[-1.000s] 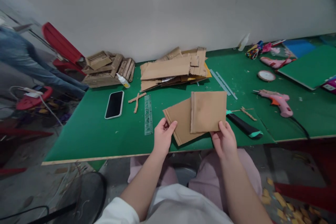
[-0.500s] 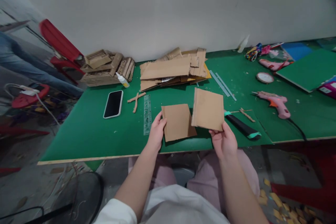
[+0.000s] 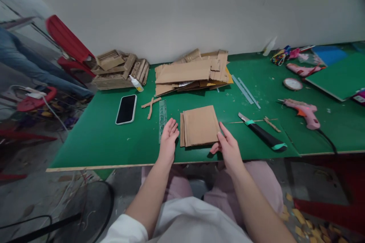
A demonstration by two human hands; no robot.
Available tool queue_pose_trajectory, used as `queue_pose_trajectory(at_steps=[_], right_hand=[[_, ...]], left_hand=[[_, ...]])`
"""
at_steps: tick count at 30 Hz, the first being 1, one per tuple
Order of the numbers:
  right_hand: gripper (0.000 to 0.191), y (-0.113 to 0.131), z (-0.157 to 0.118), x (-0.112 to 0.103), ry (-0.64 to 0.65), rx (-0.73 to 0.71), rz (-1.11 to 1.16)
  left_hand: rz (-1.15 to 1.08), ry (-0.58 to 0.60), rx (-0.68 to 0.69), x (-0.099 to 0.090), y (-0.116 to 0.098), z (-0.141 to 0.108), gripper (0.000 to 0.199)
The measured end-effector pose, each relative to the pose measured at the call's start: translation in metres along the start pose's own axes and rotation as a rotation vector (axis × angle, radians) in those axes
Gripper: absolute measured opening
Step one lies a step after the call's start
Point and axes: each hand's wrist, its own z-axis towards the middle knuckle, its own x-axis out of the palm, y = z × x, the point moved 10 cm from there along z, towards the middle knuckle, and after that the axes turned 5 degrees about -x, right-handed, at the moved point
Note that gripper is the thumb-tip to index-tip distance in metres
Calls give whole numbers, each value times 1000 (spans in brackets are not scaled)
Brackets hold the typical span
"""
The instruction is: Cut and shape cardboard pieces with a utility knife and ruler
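Two brown cardboard squares (image 3: 200, 126) overlap just above the green table, the lower one showing as a strip along the left side. My right hand (image 3: 228, 142) holds their lower right corner, thumb at the edge and some fingertips below. To the left of the squares, my left hand (image 3: 169, 138) is open, fingers stretched and a small gap between it and the cardboard. A clear stencil ruler (image 3: 162, 115) lies partly behind that hand. Right of my right hand lies a black and teal utility knife (image 3: 261, 133), blade out.
Behind are a cardboard pile (image 3: 185, 73), a stacked cardboard model (image 3: 116, 70), and a glue bottle (image 3: 136, 83). A phone (image 3: 126, 109) and crossed cardboard strips (image 3: 151, 106) lie left; a pink glue gun (image 3: 303, 111) and tape roll (image 3: 292, 84) lie right. A person's jeans (image 3: 31, 62) show far left.
The right square has come down to the left onto the other one, and the two now overlap. My left hand has let go and opened beside them.
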Motion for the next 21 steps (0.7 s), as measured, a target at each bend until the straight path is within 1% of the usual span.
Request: queue_pose_trajectory(at_steps=[2, 3, 6, 7, 8, 10, 12, 14, 17, 19, 21], right_hand=[[79, -2, 0, 3, 37, -10, -150], [74, 3, 1, -1, 19, -61, -268], [52, 31, 1, -19, -118, -299, -658], [47, 37, 0, -23, -146, -346, -738], [45, 39, 1, -25, -153, -359, -777], [44, 34, 4, -23, -97, -326, -772], [43, 28, 5, -13, -17, -302, -738], [42, 25, 4, -5, 23, -299, -713], [42, 22, 4, -5, 1, -253, -644], [44, 19, 5, -9, -11, -180, -544], [49, 16, 5, -14, -22, -121, -425]], left_hand=[[49, -2, 17, 1, -1, 0, 54], [102, -10, 37, 1, -2, 0, 53], [316, -39, 116, -1, -11, -1, 51], [365, -41, 130, -2, -12, -1, 50], [389, -38, 129, -2, -12, 0, 49], [375, -23, 94, -2, -8, 2, 48], [319, -4, 45, -1, -2, 5, 49], [246, 12, 3, 0, 2, 6, 51], [111, 21, -26, 2, 1, 6, 56], [9, 18, -50, 2, -1, 4, 59], [-90, 27, -103, 2, 1, 1, 63]])
